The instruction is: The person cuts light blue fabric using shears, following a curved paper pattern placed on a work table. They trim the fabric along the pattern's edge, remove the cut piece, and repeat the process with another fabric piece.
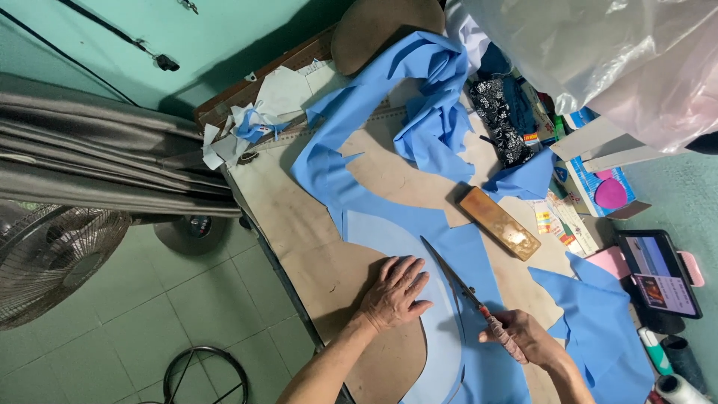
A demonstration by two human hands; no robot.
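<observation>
Blue cotton fabric (419, 217) lies spread across the brown table (299, 217). The left hand (395, 290) presses flat, fingers open, on a pale blue pattern piece (441, 337); the right hand (527, 337) grips long metal scissors (460, 280) cutting it. Beyond lies a wooden block (499, 223).

Scissors (464, 288) on blue fabric (396, 217)

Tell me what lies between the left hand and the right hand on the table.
In the head view, scissors blades and blue fabric lie between the left hand and right hand.
</observation>
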